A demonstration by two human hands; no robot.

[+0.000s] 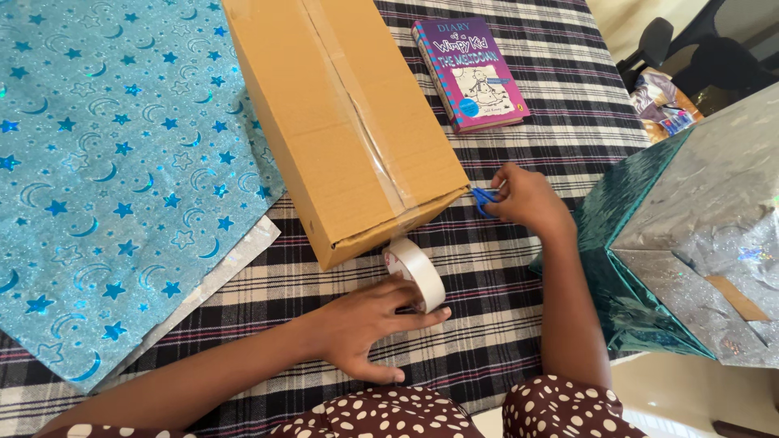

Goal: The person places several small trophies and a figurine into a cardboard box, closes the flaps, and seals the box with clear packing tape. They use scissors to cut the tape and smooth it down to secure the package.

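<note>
A long brown cardboard box (349, 122) lies on a black-and-white checked tablecloth (519, 268), with clear tape running along its seam. My left hand (365, 328) grips a roll of clear tape (418, 272) just below the box's near corner, and a strip runs from the roll up to the box edge. My right hand (526, 199) holds small blue-handled scissors (485, 197) at the box's near right corner, where the tape meets it. The blades are mostly hidden by my fingers.
A sheet of shiny blue wrapping paper (114, 178) with stars and moons covers the left of the table. A purple paperback book (471, 73) lies beyond the box. A box wrapped in teal and silver foil (698, 235) stands at the right. Dark chairs (706, 49) are behind.
</note>
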